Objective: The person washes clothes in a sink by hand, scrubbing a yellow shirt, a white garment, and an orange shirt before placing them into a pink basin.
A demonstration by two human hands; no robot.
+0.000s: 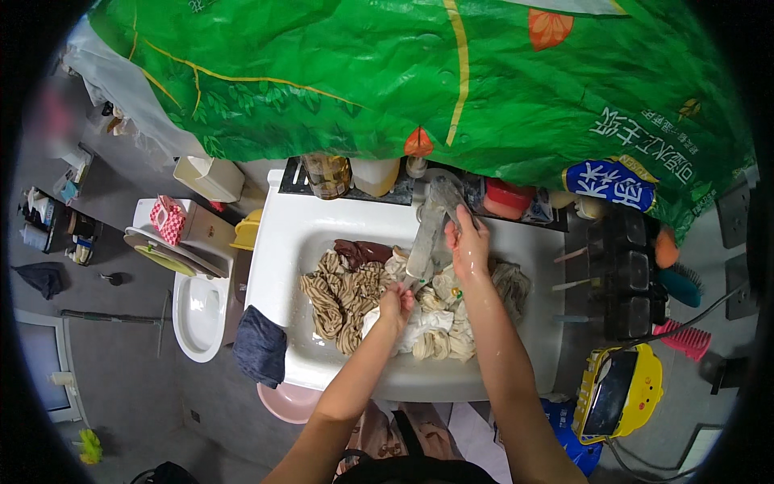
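My right hand (469,248) is raised beside the grey faucet (427,234), fingers apart, with the index fingertip at its handle. Under the spout's end, my left hand (395,306) is closed with curled fingers; what they hold, if anything, is hidden. Around and below it, wet clothes lie in the white sink (274,331). A brown striped garment (339,298) is bunched on the left, with a dark maroon cloth (363,252) at its far edge. White and cream cloth (435,335) lies between my forearms, and a greyish cloth (509,290) sits partly behind my right forearm.
A big green plastic package (322,89) overhangs the sink's far side. Bottles (326,176) and a red-lidded container (508,198) line the back ledge. A dark blue cloth (260,347) drapes the left rim; black toothbrush holders (625,274) and a yellow phone holder (649,387) stand right.
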